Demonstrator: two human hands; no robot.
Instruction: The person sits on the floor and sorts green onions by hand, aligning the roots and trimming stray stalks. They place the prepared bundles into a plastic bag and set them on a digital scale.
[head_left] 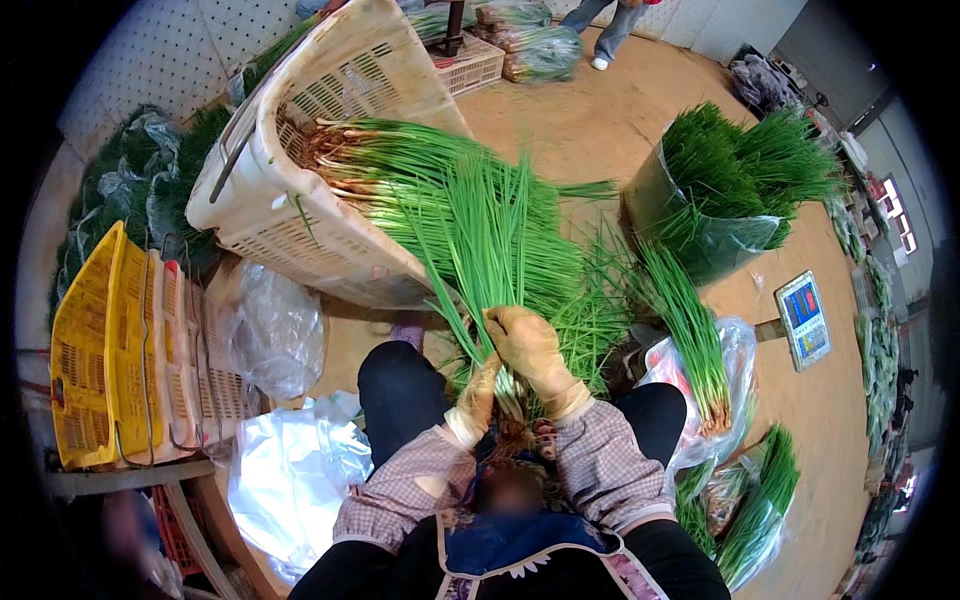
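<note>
Both gloved hands grip a long, green scallion bunch [480, 260], roots seemingly downward.

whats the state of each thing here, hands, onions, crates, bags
left hand: gloved, gripping the green onion bunch
right hand: gloved, gripping the same bunch
white crate: tipped on its side, onions spilling out
yellow crate: on edge, stacked against others
green bag: open, full of greens

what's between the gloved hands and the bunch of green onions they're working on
Nothing visible. The right hand is closed around the bunch of green onions and the left hand grips it lower down, beside the roots. Both gloves touch the stalks directly.
</note>
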